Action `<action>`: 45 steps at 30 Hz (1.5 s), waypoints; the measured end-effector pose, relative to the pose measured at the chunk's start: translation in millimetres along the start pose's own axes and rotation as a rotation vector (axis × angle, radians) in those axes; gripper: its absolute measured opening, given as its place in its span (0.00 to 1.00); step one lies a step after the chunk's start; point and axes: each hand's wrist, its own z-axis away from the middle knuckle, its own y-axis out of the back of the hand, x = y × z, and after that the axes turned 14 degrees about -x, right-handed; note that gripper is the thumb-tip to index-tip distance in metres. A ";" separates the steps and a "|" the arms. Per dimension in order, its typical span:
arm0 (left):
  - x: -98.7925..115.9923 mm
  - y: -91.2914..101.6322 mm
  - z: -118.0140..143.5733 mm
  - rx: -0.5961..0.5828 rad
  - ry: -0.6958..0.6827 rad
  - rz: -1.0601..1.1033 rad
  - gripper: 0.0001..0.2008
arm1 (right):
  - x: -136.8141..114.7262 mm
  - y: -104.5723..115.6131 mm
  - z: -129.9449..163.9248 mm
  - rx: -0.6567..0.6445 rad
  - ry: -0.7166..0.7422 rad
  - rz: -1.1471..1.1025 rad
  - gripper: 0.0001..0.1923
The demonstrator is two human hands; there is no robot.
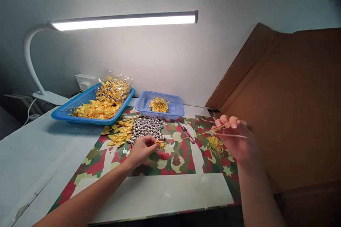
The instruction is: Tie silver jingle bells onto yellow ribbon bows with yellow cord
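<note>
Thread (198, 134), thin and yellow, stretched taut between both hands above the patterned mat (183, 161). Left hand (142, 149) pinched narrow on a small yellow bow (160, 144) at the thread's near end, fingertips closed around it, just beside the heap of silver bells (147, 129). Right hand (234, 138) raised off the surface, thumb and fingers closed on the thread's far end, together with a pale thin stick or needle, hard to tell which. Bow thus at the left grip, thread running up and rightward to the right grip.

Loose yellow bows (118, 133) piled left of the bells, touching them. Red-handled snips (188, 134) lying on the mat under the thread's span. Small tangle of yellow thread (215, 144) on the mat below the right hand. Large blue tray (80, 113) of bows and a clear bag at the back left; smaller blue basket (176, 108) behind the bells. Cardboard wall (293, 106) close on the right, crowding that hand. White surface (39, 149) bare to the left and along the near edge of the mat. Desk lamp (125, 20) overhead, well above the hands.
</note>
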 end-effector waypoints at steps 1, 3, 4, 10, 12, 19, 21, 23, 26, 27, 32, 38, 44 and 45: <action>-0.4 2.3 -0.7 0.014 -0.005 -0.013 0.10 | -5.2 0.3 1.0 0.044 0.002 0.033 0.17; -0.4 7.3 -2.3 0.045 -0.015 -0.043 0.10 | -16.8 2.7 3.2 0.124 0.019 0.121 0.18; 0.1 9.7 -3.0 0.060 -0.020 -0.059 0.11 | -23.1 4.9 4.0 0.155 0.029 0.171 0.18; 9.4 20.0 -3.1 0.118 -0.073 -0.182 0.11 | -62.1 19.6 6.5 0.209 0.086 0.370 0.19; 13.1 24.0 -1.0 0.132 -0.099 -0.240 0.10 | -72.5 23.0 10.0 0.193 0.050 0.439 0.18; 27.7 56.6 5.2 0.248 -0.178 -0.480 0.09 | -89.2 41.8 31.7 0.232 -0.107 0.630 0.10; 34.0 69.0 6.6 0.284 -0.192 -0.547 0.09 | -88.6 47.0 35.6 0.211 -0.090 0.564 0.07; 41.1 80.8 8.8 0.320 -0.199 -0.605 0.09 | -86.7 49.9 37.3 0.232 -0.042 0.513 0.05; 51.7 95.2 13.1 0.360 -0.201 -0.680 0.09 | -82.7 51.3 36.5 0.277 -0.030 0.527 0.04; 54.6 98.9 14.4 0.368 -0.201 -0.703 0.09 | -81.4 51.7 35.9 0.280 -0.027 0.548 0.06; 60.1 109.0 17.5 0.383 -0.198 -0.790 0.07 | -76.7 59.7 37.1 0.275 0.044 0.660 0.10; 54.6 108.6 15.5 0.378 -0.175 -0.817 0.09 | -67.6 56.6 38.1 0.233 -0.134 0.578 0.18; 62.0 118.3 12.2 0.426 -0.160 -0.846 0.10 | -21.0 38.5 17.0 0.023 -0.491 0.310 0.14; 64.1 122.9 12.7 0.448 -0.151 -0.856 0.10 | -12.1 38.2 15.3 0.014 -0.526 0.298 0.14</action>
